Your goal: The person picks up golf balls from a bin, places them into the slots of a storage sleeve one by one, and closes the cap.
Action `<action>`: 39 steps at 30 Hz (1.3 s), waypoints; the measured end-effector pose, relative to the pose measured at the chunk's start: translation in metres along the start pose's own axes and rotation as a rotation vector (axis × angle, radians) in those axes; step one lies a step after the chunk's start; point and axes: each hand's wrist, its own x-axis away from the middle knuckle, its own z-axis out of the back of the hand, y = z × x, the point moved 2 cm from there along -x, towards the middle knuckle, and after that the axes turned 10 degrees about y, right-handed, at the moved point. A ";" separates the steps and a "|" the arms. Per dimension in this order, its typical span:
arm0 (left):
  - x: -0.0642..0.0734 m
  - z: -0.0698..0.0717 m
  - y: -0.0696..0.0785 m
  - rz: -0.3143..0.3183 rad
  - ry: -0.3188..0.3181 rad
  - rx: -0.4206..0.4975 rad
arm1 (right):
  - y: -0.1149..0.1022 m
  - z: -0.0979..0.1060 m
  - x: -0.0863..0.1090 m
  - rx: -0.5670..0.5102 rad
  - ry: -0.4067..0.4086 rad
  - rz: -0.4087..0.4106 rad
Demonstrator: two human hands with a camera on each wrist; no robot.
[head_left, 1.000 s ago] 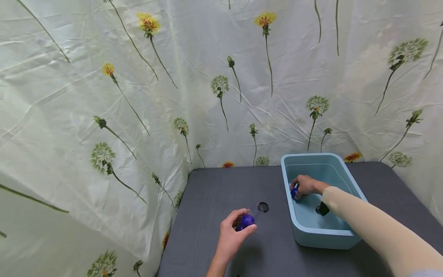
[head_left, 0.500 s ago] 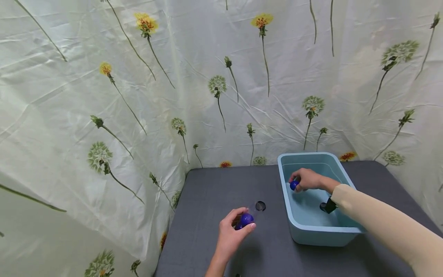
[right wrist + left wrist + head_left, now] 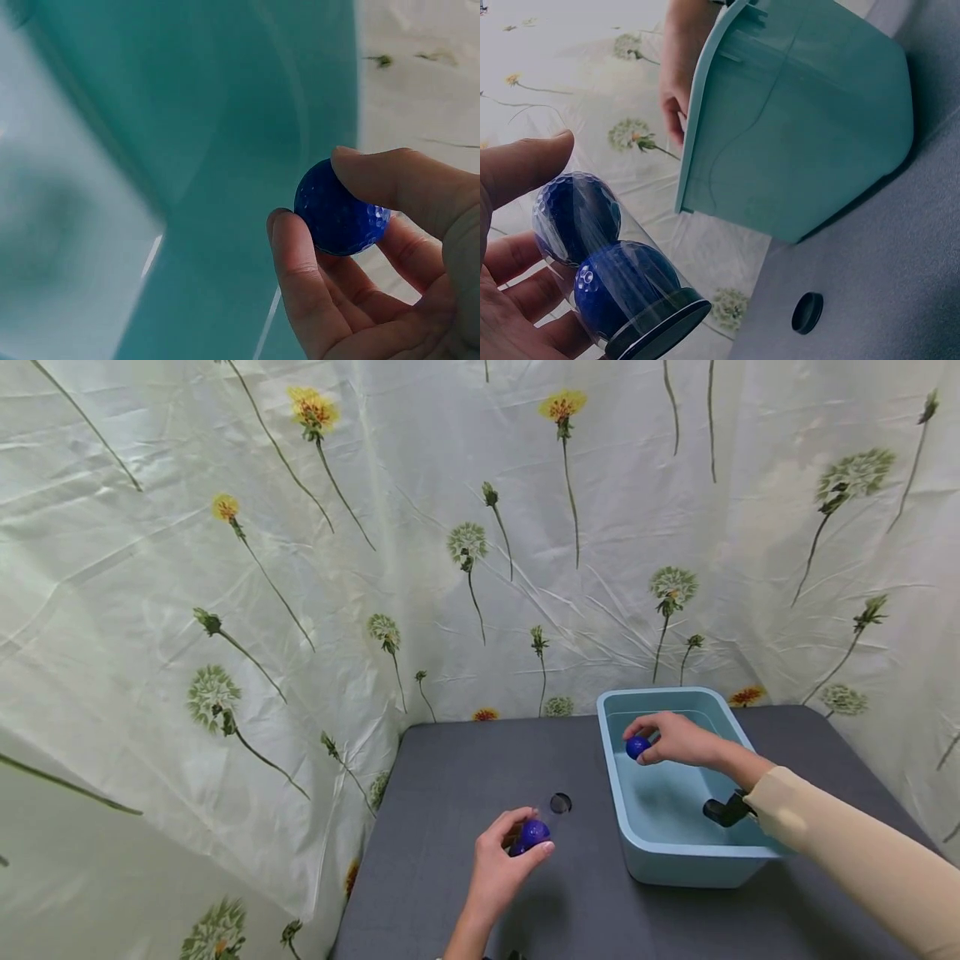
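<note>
My left hand [image 3: 501,860] holds a clear tube [image 3: 648,241] over the table, thumb on one side and fingers on the other. Two blue golf balls [image 3: 626,285] sit one against the other inside it, and a black cap [image 3: 664,330] closes its lower end. In the head view the tube's clear wall is hard to make out. Over the light-blue bin [image 3: 690,850], near its left wall, my right hand [image 3: 678,741] pinches another blue golf ball [image 3: 339,210] between thumb and fingers. A loose black cap [image 3: 807,313] lies on the table, left of the bin.
The bin stands on the right part of a dark grey table [image 3: 450,785]. Behind the table hangs a pale curtain [image 3: 337,568] with a dandelion print. A black wrist-worn piece [image 3: 726,810] hangs below my right wrist, inside the bin.
My right hand has risen from low in the bin, lifting the blue golf ball toward rim height. The left hand keeps its hold on the tube, almost still. The view has shifted slightly.
</note>
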 end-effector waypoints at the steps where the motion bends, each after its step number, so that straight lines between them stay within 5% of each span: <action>1: 0.000 0.000 0.000 0.003 0.000 0.000 | -0.003 0.001 0.003 -0.013 0.005 0.007; 16: 0.002 -0.003 0.004 -0.008 -0.001 0.009 | -0.049 -0.017 0.045 -0.271 0.018 0.064; 24: 0.003 -0.007 0.005 -0.003 0.000 -0.003 | -0.067 -0.040 0.058 -0.326 0.034 0.089; 39: 0.004 -0.012 0.002 -0.019 -0.020 -0.006 | -0.097 -0.069 0.063 -0.386 -0.054 0.170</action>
